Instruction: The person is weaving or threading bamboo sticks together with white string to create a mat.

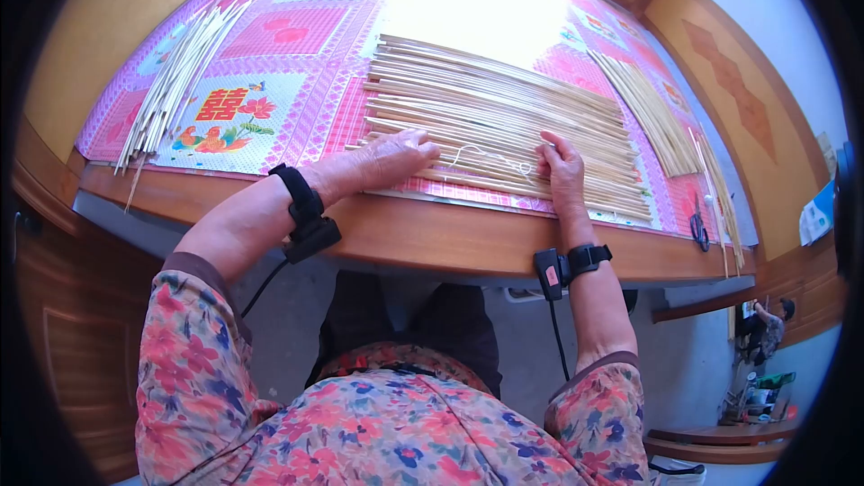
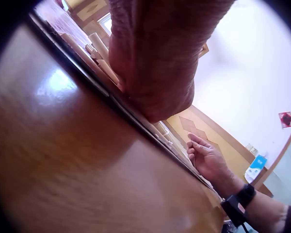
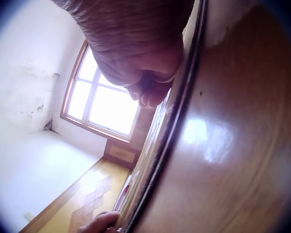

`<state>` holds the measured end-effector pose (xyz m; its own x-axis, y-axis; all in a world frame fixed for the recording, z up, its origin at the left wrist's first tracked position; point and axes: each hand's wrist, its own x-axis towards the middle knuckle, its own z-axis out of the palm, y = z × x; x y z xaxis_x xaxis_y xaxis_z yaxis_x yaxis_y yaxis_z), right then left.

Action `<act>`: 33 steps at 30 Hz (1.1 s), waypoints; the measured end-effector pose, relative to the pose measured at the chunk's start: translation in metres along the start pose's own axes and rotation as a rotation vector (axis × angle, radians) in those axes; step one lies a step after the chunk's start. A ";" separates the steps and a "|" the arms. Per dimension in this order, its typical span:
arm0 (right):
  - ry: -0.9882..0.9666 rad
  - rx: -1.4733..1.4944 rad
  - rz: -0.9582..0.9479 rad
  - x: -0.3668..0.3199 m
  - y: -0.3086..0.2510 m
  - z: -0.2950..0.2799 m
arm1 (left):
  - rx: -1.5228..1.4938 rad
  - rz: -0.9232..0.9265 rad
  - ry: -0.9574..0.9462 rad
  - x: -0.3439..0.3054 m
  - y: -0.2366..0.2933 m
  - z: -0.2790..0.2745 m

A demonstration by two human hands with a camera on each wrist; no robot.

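Note:
A wide row of thin pale sticks (image 1: 504,99) lies side by side on the patterned tablecloth. My left hand (image 1: 400,159) rests over the left ends of the nearest sticks, its fingertips bunched together; what is between them is hidden. A thin white string (image 1: 486,155) loops loosely over the sticks between my hands. Towards the right of the row, my right hand (image 1: 562,171) has its fingers curled and pinches the string near its tangled end. From the left wrist view, the thumb and forefinger of that right hand (image 2: 208,158) come together just above the table edge.
Loose sticks (image 1: 175,81) lie in a bundle at the left. Another bundle (image 1: 648,112) lies at the right, near dark scissors (image 1: 698,223) and several thin strips (image 1: 717,193). The wooden table edge (image 1: 432,234) runs just before my body. Another person (image 1: 769,328) is far off at right.

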<state>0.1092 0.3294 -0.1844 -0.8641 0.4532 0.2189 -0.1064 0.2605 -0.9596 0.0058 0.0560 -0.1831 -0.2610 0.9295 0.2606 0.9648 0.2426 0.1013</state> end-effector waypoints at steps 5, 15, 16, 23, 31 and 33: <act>0.032 0.048 -0.193 -0.021 -0.052 -0.020 | 0.008 -0.013 -0.028 -0.003 0.001 -0.001; 0.262 0.014 -0.546 -0.147 -0.194 -0.044 | 0.019 0.017 0.046 -0.005 0.003 -0.001; 0.180 0.062 -0.497 -0.149 -0.194 -0.037 | 0.023 0.026 0.051 -0.005 0.002 -0.001; -0.126 0.127 -0.035 -0.132 -0.129 0.036 | 0.020 0.028 0.063 -0.007 0.003 -0.002; -0.103 0.015 0.122 -0.086 -0.062 0.088 | -0.040 -0.012 0.111 -0.007 0.007 -0.002; -0.101 -0.046 0.132 -0.081 -0.045 0.093 | -0.037 -0.004 0.104 -0.006 0.007 -0.001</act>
<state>0.1379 0.2020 -0.1754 -0.9146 0.3982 0.0707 0.0316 0.2446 -0.9691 0.0138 0.0512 -0.1829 -0.2681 0.8943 0.3583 0.9626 0.2337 0.1368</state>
